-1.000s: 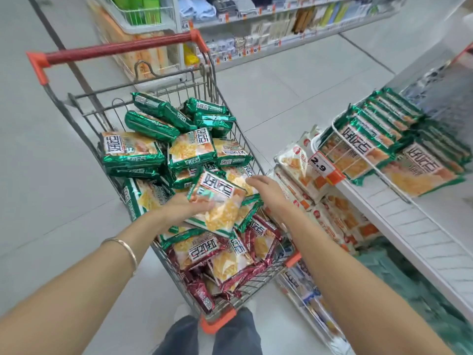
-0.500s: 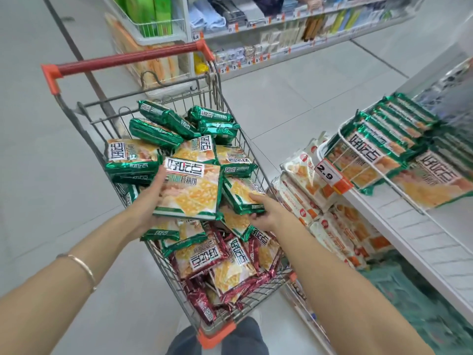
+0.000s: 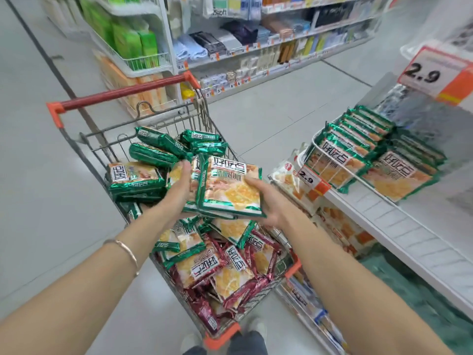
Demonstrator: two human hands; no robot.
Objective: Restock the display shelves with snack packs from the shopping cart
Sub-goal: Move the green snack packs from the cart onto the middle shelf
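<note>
Pale tiled floor (image 3: 268, 116) spreads beyond the hands, and past it a long aisle unit (image 3: 256, 51) of blurred goods runs across the far side. To the right of the hands juts the white display shelf (image 3: 399, 226), its front edge fenced by a white wire rail (image 3: 332, 155) that stands between the hands and the rows behind it. Directly below and ahead of the hands sits the shopping cart (image 3: 122, 94), red-handled at its far end and heaped to the rim. Green snack packs (image 3: 153, 152) fill its far half and red snack packs (image 3: 245, 285) lie nearer the body. On the shelf, the shelved green packs (image 3: 384, 160) lean in overlapping rows behind the rail, and orange-and-white packs (image 3: 289, 180) crowd the tier beneath, just right of the right hand. Above the cart's middle, the held snack packs (image 3: 227, 190), two or so pressed together, are lifted clear of the heap. The left hand (image 3: 179, 185) curls its fingers over their far left edge. The right hand (image 3: 266, 201) grips their right edge, thumb on the face and fingers underneath. A large 2.9 price sign (image 3: 435, 73) hangs up to the right, a small 2.9 tag (image 3: 311, 179) clips the rail, and a thin bracelet (image 3: 125, 249) circles the left wrist.
</note>
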